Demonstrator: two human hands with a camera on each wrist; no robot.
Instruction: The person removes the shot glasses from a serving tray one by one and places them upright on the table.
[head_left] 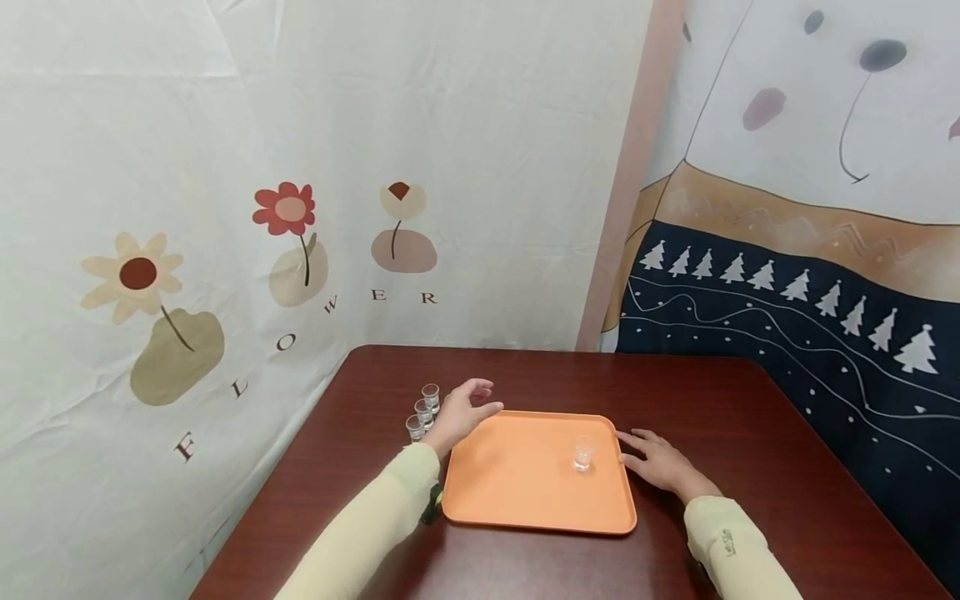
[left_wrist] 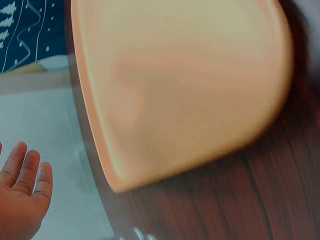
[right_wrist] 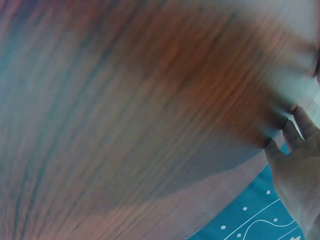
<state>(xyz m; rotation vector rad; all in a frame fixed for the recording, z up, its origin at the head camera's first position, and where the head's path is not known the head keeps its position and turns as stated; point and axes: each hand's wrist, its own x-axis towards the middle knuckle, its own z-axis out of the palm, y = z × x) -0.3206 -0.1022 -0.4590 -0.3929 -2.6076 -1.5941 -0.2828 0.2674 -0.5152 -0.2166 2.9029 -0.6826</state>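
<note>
An orange tray (head_left: 525, 492) lies on the dark red table. One small clear shot glass (head_left: 582, 458) stands on its right half. Over the tray's back left corner my left hand (head_left: 463, 412) hovers with fingers loosely bent and nothing in them; the left wrist view shows that hand (left_wrist: 25, 190) with fingers apart from the tray. Beside it, to the left of the tray, several more shot glasses (head_left: 423, 411) stand in a row, partly hidden by the hand. My right hand (head_left: 660, 462) rests at the tray's right rim, fingers extended; its fingertips touch the table in the right wrist view.
The table (head_left: 360, 500) reaches back to a pale cloth wall hanging (head_left: 487, 167) with printed flowers. On the right hangs a dark blue cloth (head_left: 825, 350) with white trees. A dark band sits at my left wrist, near the tray's left edge.
</note>
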